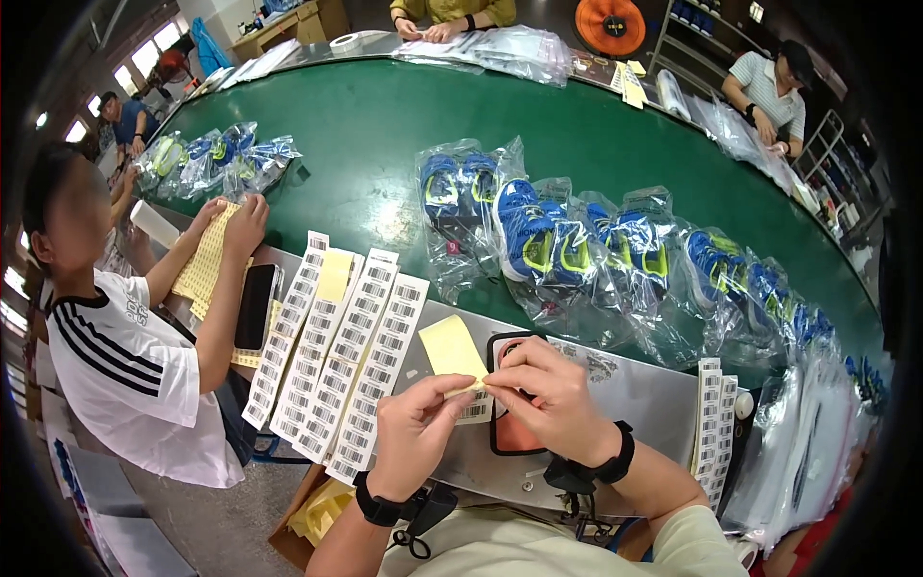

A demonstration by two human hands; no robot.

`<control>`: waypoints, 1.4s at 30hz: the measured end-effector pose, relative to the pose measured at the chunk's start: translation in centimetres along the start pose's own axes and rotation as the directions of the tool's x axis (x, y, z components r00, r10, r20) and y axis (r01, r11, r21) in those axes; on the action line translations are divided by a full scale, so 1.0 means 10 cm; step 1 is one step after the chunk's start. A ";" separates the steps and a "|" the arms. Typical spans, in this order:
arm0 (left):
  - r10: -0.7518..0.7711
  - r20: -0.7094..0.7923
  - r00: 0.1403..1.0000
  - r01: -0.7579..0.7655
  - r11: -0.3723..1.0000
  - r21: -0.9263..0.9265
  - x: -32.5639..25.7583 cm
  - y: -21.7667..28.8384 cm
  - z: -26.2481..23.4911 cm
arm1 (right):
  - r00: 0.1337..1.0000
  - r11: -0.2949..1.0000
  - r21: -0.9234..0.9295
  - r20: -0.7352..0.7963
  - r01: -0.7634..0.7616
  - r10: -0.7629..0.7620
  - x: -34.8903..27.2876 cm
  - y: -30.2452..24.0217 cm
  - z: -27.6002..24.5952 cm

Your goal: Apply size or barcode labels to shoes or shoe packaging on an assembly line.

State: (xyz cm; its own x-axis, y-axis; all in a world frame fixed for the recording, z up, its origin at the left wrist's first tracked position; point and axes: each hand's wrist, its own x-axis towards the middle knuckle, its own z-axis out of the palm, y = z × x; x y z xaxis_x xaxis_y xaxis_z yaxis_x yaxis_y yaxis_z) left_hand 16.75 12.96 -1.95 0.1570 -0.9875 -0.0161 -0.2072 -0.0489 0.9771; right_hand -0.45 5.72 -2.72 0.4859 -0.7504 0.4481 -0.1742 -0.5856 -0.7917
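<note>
We see the green tabletop [375,115] curving away, w/ a grey metal edge nearest us; along its right side runs a row of clear bags of blue-and-yellow shoes [567,245], approx. eight or more, overlapping, too crowded to count exactly; a smaller cluster of three or so shoe bags [216,159] lies far left; flat clear bags [510,48] pile at the far edge; four long white barcode label strips [336,361] fan out on the metal edge left of centre, w/ one pale yellow slip lying across them; another stack of barcode strips [713,423] sits at right; a black-framed orange pad [510,433] lies under our hands; our left hand [418,428] pinches a yellow backing sheet [452,348] at its lower corner; our right hand [548,394] pinches the same corner, fingertips closed on it, above a small white barcode label [473,411].
</note>
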 end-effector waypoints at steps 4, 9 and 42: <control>-0.066 -0.045 0.997 0.065 0.997 -0.041 0.00 -0.02 -0.09 | 0.998 0.994 -0.084 -0.008 0.067 -0.068 0.01 -0.08 0.11; 0.002 -0.064 0.998 -0.002 1.000 -0.007 -0.03 -0.02 -0.20 | 0.997 0.996 0.017 0.003 -0.083 0.083 0.05 -0.07 0.20; -0.256 -0.087 0.963 0.234 0.950 -0.204 -0.10 -0.80 -0.09 | 0.652 0.630 -0.187 -0.084 -0.753 0.754 2.79 2.18 -0.82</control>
State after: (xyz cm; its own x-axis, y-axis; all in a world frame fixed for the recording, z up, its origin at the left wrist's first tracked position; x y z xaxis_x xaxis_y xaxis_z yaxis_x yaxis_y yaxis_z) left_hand 19.12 14.46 -9.54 0.2884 -0.9251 -0.2471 0.0373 -0.2470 0.9683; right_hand 2.27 -30.50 -4.09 0.1133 -0.9562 -0.2700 -0.6362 0.1389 -0.7589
